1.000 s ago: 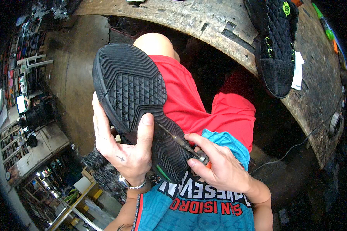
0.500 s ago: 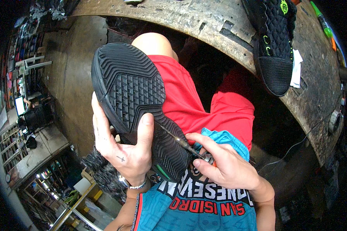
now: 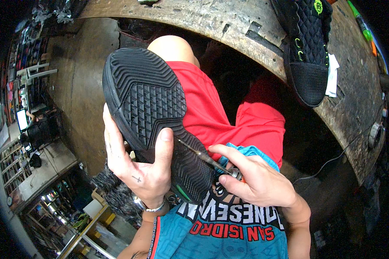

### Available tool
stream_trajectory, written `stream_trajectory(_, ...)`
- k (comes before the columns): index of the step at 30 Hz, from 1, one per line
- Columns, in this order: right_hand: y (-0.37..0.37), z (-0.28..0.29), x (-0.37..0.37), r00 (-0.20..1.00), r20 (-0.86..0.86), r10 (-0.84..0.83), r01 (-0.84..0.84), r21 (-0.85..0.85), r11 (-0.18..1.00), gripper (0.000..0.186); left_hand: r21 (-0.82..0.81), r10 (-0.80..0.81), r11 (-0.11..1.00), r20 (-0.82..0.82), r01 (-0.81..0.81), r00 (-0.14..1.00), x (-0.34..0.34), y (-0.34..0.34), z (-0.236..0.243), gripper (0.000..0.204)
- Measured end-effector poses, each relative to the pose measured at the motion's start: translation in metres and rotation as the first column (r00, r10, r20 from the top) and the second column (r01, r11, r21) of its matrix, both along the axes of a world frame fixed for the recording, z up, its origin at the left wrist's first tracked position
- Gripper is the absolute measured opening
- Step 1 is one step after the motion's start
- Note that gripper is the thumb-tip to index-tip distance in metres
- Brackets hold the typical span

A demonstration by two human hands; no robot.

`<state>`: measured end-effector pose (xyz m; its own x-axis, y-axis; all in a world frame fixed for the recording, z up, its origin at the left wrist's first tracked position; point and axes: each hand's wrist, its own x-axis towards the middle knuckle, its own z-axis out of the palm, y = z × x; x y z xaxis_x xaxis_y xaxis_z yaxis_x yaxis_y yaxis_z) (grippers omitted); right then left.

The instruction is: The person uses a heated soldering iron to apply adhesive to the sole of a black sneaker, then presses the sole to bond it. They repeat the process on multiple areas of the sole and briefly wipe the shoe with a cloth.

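My left hand [image 3: 143,175] grips a black shoe [image 3: 149,103] by its side, thumb pressed on the sole. The ridged outsole faces up, toe end away from me and heel toward my shirt; a green patch shows near the heel. In my right hand [image 3: 257,179] is a soldering iron [image 3: 211,162] with a thin metal shaft and a bit of orange handle showing. Its shaft slants across the sole's midsection, tip near my left thumb. Whether the tip touches the rubber I cannot tell. Most of the handle is hidden by my fingers.
A worn wooden bench [image 3: 229,17] curves across the far side and right. On it lie another black shoe [image 3: 309,56] with lime details, a white paper [image 3: 332,77] and a green tool [image 3: 367,34]. A thin cord [image 3: 320,172] hangs at the right. Cluttered shelves [image 3: 19,86] stand left.
My right hand has shifted slightly to the right with the soldering iron, tilting its shaft a little. The cord at the right has moved slightly. The shoe and left hand stay nearly still.
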<state>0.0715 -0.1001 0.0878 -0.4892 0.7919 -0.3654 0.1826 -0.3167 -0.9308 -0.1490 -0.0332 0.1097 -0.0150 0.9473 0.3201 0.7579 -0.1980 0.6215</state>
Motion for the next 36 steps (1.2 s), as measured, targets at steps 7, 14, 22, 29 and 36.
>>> stream_trajectory(7,0.006,0.005,0.010,0.998,-0.044,0.053,-0.057,-0.101,0.993,0.051,-0.020,0.014,1.000,0.066,-0.012,0.998,0.004,-0.001,0.000,0.086)
stream_trajectory(14,0.007,0.005,0.014,0.995,-0.049,0.084,-0.089,-0.107,0.990,0.050,-0.012,0.009,1.000,0.033,-0.008,0.999,0.002,0.001,-0.001,0.087)
stream_trajectory(22,0.002,0.006,0.015,0.994,-0.048,0.094,-0.100,-0.127,0.987,0.047,-0.020,0.015,1.000,0.042,-0.014,0.999,0.003,-0.001,-0.001,0.087)
stream_trajectory(29,-0.001,-0.001,0.006,0.992,-0.120,0.038,-0.052,-0.117,0.992,0.043,-0.027,0.019,0.999,0.034,-0.018,0.999,0.002,-0.002,0.000,0.088)
stream_trajectory(36,0.000,-0.007,0.004,0.989,-0.145,0.031,-0.037,-0.040,0.999,0.043,-0.025,0.022,0.999,0.061,-0.020,0.998,0.002,0.000,-0.002,0.086)
